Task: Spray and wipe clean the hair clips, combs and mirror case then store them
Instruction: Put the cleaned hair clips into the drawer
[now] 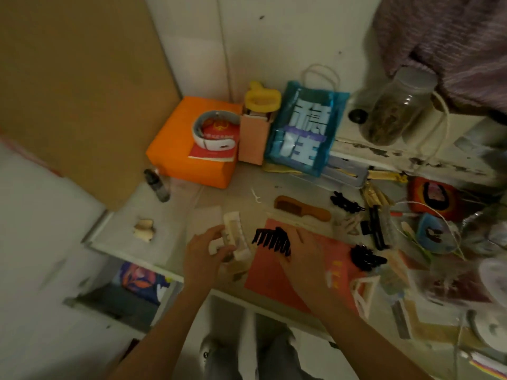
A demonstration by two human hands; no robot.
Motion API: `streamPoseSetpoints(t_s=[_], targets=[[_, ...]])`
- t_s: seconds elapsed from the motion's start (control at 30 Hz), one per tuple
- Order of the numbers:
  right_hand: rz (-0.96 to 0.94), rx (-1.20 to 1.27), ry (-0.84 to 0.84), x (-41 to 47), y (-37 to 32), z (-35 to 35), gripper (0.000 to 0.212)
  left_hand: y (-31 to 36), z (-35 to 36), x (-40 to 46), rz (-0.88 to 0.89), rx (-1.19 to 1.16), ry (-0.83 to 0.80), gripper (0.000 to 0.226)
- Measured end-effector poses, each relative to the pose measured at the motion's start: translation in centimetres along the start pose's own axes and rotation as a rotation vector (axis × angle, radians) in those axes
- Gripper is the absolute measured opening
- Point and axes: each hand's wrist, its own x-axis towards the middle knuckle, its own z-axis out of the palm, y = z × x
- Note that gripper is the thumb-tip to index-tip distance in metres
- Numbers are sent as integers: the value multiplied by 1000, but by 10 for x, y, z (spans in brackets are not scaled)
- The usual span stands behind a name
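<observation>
Near the desk's front edge, left hand had its grip clamped on a cream plastic claw clip, long axis running front to back. Right hand pinched a black toothed claw clip just beside it. Blue plastic tote bag stood at the back, contents hard to tell.

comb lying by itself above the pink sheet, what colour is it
Brown; the comb shows in the head view.

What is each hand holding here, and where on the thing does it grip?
The left hand grips a cream hair clip at its lower end. The right hand holds a black claw clip by its back, teeth pointing left.
</observation>
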Motion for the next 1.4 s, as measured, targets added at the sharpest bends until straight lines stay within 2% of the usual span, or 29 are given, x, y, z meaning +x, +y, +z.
streamPoseSetpoints(t_s=[0.17, 0.37, 0.6, 0.77, 0.9, 1.03, 1.17, 1.4], targets=[[-102, 87, -36, -2, -67, 34, 51, -45, -61, -12, -79, 3, 73, 41], [-213, 13, -169, -11, -141, 86, 54, -103, -130, -37, -176, 83, 148, 36], [-216, 7, -274, -19, -205, 142, 52, -162, -180, -67, -290, 91, 266, 41], [-245, 63, -379, -18, -232, 173, 53, -184, -191, -92, -434, -6, 373, 37], [-312, 44, -481, -14, -243, 200, 56, -197, -188, -104, -565, -28, 419, 38], [-372, 30, -562, -8, -250, 230, 58, -210, -179, -119, -646, -31, 534, 43], [-415, 28, -609, 0, -253, 265, 60, -225, -169, -124, -757, -87, 611, 43], [-455, 36, -658, 11, -254, 322, 61, -253, -154, -126, -841, -122, 737, 44]])
